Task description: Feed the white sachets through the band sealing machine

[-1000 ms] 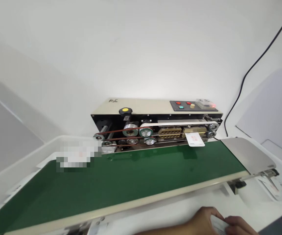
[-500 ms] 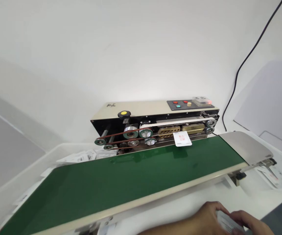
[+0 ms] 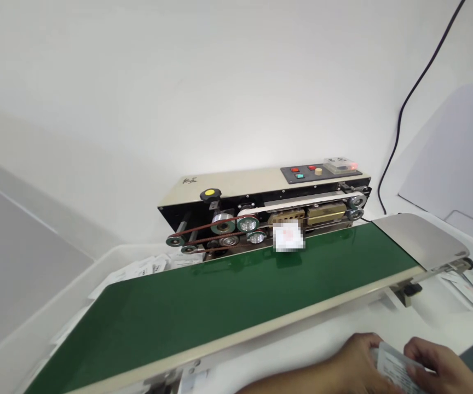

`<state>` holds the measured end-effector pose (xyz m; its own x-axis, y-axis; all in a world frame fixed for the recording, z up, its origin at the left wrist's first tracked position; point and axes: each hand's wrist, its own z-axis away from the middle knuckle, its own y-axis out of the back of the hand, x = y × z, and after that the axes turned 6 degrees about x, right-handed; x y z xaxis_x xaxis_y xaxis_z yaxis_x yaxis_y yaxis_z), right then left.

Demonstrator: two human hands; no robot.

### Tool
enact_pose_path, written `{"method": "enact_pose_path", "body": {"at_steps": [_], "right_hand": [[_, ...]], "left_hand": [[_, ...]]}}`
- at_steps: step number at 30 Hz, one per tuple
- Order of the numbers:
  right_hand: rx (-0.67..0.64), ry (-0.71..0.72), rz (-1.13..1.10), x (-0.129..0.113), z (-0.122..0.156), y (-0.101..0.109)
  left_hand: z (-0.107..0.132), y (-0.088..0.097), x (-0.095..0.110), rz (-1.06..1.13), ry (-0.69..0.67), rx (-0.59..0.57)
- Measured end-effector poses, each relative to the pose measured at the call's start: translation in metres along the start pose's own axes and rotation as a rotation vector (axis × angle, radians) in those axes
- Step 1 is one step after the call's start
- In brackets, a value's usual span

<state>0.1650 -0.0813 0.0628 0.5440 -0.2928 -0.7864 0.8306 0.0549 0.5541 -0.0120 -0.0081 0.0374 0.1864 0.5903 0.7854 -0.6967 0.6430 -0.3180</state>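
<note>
At the lower right, my left hand (image 3: 357, 361) is closed around one side of a white packet (image 3: 396, 368) with a translucent edge and small print. My right hand (image 3: 437, 358) grips the packet's other side, thumb over its face. The lower part of the packet is cut off by the picture's edge. Beyond my hands, a band sealer (image 3: 236, 183) with pulleys and rollers stands behind a green conveyor belt (image 3: 171, 317). Another white packet (image 3: 289, 237), blurred by pixels, has its top edge at the sealer's rollers and hangs over the belt.
White packets (image 3: 146, 268) are heaped in a white bin (image 3: 109, 257) behind the belt's left end. More packets (image 3: 464, 287) lie under the metal plate (image 3: 423, 238) at right. A control panel (image 3: 302, 174) tops the sealer. A black cable (image 3: 401, 115) runs down the wall.
The packet in the sealer has moved left along the rollers. The packet between my hands is tilted so that more of its printed face shows. The view has shifted slightly.
</note>
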Motion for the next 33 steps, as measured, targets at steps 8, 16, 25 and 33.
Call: {"method": "enact_pose_path", "body": {"at_steps": [8,16,25,33], "right_hand": [[0.258,-0.069,0.002,-0.025,0.0,0.053],[0.868,0.079,0.082,-0.102,0.003,0.139],[1.131,0.382,0.467,-0.126,-0.065,0.156],[1.089,0.964,1.091,-0.108,-0.119,0.145]], "left_hand": [[0.002,-0.001,0.001,0.045,-0.054,0.013],[0.001,-0.003,0.001,0.06,-0.079,-0.01],[-0.001,-0.002,-0.002,0.003,-0.064,0.028],[-0.027,0.01,-0.011,-0.152,-0.178,0.022]]}}
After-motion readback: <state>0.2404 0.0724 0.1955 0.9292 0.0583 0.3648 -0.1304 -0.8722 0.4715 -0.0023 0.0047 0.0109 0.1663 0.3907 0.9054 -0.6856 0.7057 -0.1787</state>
